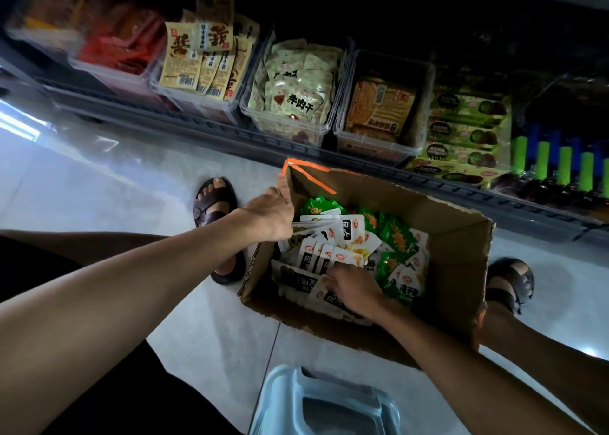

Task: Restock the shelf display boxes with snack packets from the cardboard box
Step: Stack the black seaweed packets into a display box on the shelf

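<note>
An open cardboard box point(458, 256) sits on the floor between my feet, holding several white snack packets point(333, 253) and green snack packets point(393, 236). My left hand point(272, 213) grips the box's left wall near the orange-taped corner. My right hand point(354, 289) is down inside the box, fingers curled on white packets at the near side. Clear display boxes line the low shelf above: one with pale green packets point(293, 95), one with orange-brown packets point(379, 108), one with yellow packets point(204, 62).
A light blue plastic stool point(326, 401) stands at the bottom, close to me. My sandalled feet point(216, 200) flank the cardboard box. Green wrapped packs point(468, 134) and bottles with green caps point(563, 166) fill the shelf's right end. Pale tiled floor point(99, 187) lies to the left.
</note>
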A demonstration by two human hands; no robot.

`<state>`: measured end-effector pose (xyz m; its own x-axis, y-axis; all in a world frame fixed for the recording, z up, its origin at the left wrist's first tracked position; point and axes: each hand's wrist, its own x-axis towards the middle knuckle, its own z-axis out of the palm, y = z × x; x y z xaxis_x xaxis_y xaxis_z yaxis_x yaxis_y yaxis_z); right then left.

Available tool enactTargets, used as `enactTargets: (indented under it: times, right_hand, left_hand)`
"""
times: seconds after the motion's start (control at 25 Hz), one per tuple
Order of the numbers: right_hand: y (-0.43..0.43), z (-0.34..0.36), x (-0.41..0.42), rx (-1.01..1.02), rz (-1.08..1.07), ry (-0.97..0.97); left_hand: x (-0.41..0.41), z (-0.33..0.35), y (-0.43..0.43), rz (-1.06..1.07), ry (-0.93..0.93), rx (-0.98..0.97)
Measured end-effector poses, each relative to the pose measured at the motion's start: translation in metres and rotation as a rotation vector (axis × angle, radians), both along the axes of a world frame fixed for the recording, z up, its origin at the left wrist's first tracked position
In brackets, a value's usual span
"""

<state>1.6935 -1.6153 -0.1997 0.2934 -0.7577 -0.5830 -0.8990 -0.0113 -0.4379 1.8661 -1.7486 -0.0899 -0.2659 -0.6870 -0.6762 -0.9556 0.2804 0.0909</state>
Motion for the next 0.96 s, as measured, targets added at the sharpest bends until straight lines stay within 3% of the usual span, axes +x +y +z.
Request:
enactTargets:
  times: [0.24,0.48,0.56,0.64,0.76,0.84,0.96]
  right_hand:
    - [-0.059,0.143,-0.052,-0.25,0.206,-0.027]
    - [-0.084,0.305,-0.095,-0.414,0.093,-0.096]
    - [-0.083,0.328,-0.103,-0.503,-0.044,-0.152]
    - [-0.081,0.341,-0.112,-0.579,-0.278,-0.275]
    - [-0.076,0.344,-0.113,-0.483,-0.89,-0.814]
    - [-0.077,0.342,-0.11,-0.347,-1.173,-1.096]
    - [-0.085,0.342,-0.106,-0.289,-1.279,-1.124]
  left_hand:
    - [-0.006,0.042,-0.006,-0.039,0.026,0.023]
    - [-0.051,0.167,-0.028,-0.064,0.463,0.044]
    - [-0.059,0.202,-0.029,-0.064,0.54,0.016]
    - [-0.064,0.221,-0.024,0.065,0.67,0.183]
    - [-0.065,0.225,-0.015,0.348,0.926,0.486]
    - [-0.071,0.22,-0.012,0.509,1.06,0.611]
    - [-0.084,0.218,-0.011,0.679,1.166,0.692]
